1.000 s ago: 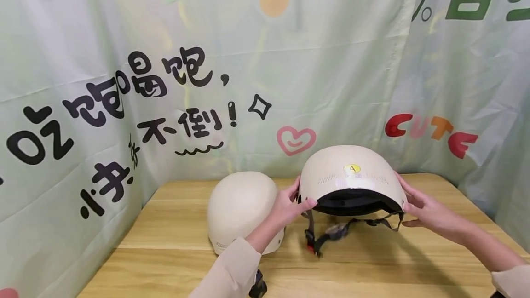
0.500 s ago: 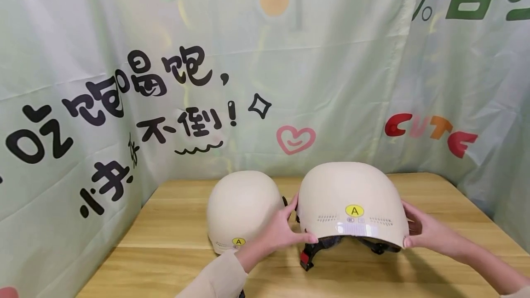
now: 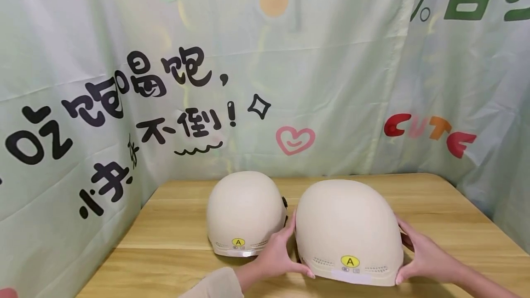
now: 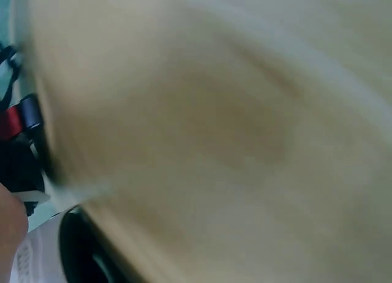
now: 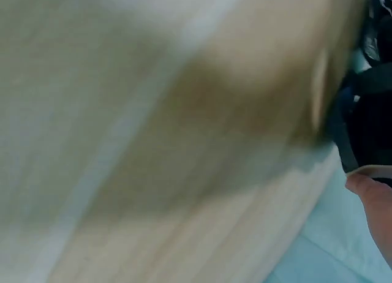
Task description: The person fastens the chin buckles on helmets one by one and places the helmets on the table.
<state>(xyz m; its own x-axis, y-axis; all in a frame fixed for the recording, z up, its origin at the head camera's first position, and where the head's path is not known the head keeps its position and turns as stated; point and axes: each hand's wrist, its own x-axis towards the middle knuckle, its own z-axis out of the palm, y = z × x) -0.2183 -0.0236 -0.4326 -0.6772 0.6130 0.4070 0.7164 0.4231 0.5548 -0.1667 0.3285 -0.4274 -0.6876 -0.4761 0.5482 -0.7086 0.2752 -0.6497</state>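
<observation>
My two hands hold a large cream helmet (image 3: 348, 224) by its sides at the right of the table in the head view. It bears a yellow "A" sticker low on the side facing me. My left hand (image 3: 279, 254) grips its left edge, thumb at the lower rim. On the opposite edge my right hand (image 3: 428, 259) grips, with its thumb (image 5: 367, 200) on the rim in the right wrist view. A smaller cream helmet (image 3: 244, 210) with the same sticker stands just left of my left hand. The held helmet's straps are hidden in the head view.
Both helmets are over a wooden table (image 3: 165, 229). Behind it hangs a pale green printed curtain (image 3: 339, 82). A black strap with a red buckle (image 4: 9, 124) shows at the left edge of the left wrist view.
The large helmet has come down toward the table and tilted, so its dark inside no longer shows and its top faces up. Both hands moved down with it. The smaller helmet stayed put.
</observation>
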